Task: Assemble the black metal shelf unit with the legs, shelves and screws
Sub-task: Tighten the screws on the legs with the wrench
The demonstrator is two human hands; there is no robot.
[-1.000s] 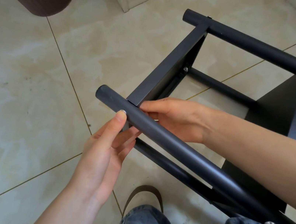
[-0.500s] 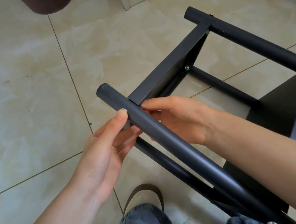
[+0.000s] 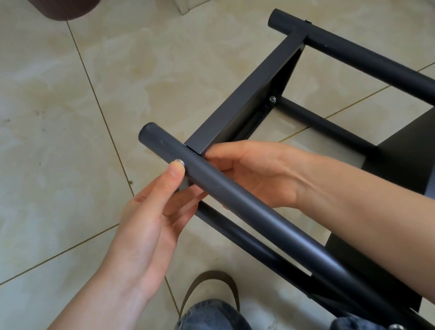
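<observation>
The left hand's grip (image 3: 157,212) is pinched on the round black metal leg (image 3: 233,198), thumb on a silver screw (image 3: 179,162). The right hand (image 3: 255,171) is curled behind it, beside the flat black shelf edge (image 3: 244,97). The unit lies on beige tiled floor (image 3: 48,109).

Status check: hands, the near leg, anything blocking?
Left hand thumb on a screw head on near leg. Right hand pinching shelf end at the joint. Knees under the frame; nothing blocking.
</observation>
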